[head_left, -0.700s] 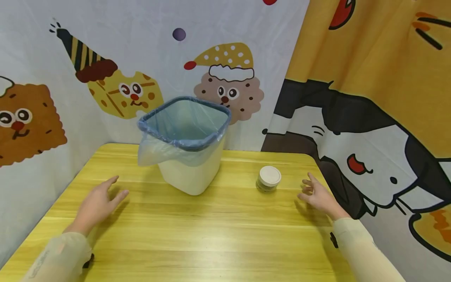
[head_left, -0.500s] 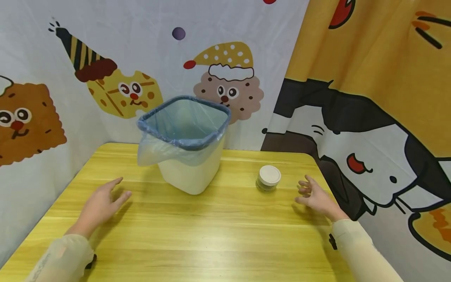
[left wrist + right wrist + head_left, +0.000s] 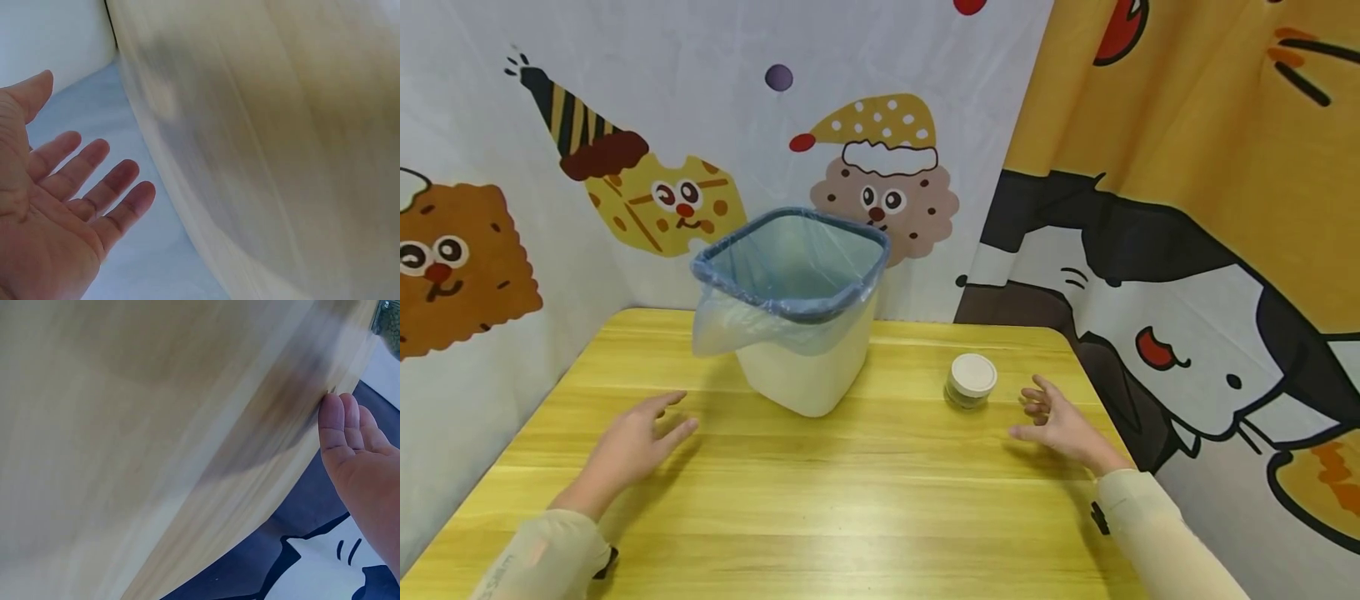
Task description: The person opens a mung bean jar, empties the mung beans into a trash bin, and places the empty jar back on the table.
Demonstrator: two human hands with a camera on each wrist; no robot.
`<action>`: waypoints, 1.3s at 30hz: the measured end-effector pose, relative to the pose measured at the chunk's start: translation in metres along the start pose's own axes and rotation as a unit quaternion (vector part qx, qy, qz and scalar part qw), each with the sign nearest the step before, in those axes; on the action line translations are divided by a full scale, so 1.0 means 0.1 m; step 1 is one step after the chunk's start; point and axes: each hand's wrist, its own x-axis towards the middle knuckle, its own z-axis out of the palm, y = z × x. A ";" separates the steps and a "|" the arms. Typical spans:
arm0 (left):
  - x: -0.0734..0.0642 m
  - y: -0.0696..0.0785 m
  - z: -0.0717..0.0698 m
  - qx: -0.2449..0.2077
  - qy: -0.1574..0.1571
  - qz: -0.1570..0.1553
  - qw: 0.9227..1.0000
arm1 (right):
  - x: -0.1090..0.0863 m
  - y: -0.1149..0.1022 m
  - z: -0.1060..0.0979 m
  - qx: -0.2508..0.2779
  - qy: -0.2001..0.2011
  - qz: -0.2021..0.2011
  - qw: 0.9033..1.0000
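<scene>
My left hand hovers over the left side of the table, front-left of a white bin, its fingers relaxed and nothing in it. A bluish plastic bag lines the bin and folds over its rim. To the right, a small clear jar with a white lid stands upright on the table. My right hand is held just right of the jar, apart from it, its fingers slightly bent and holding nothing. Greenish contents show in the jar at the corner of the right wrist view.
The wooden table has rounded far corners. A white cloth with cartoon figures hangs behind it, and a yellow, black and white cartoon curtain hangs at the right. The bin stands near the table's far edge.
Both hands have moved inward: the left rightward and slightly nearer me, the right leftward, closer to the jar. The bin and jar stay in place.
</scene>
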 end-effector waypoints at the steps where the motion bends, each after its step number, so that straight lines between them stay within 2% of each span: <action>1: 0.00 0.01 0.00 0.001 0.001 0.003 1.000 | 0.00 0.00 0.01 0.002 -0.001 -0.001 1.000; 12: -0.04 0.19 0.04 -0.012 -0.019 0.018 1.000 | 0.03 -0.05 0.11 0.008 0.004 -0.013 1.000; 26: -0.11 0.42 0.12 -0.024 -0.016 0.037 0.999 | 0.12 -0.14 0.22 0.026 0.011 -0.017 0.999; 39: -0.17 0.46 0.19 -0.040 -0.033 0.030 0.998 | 0.14 -0.21 0.31 0.035 0.004 -0.021 0.999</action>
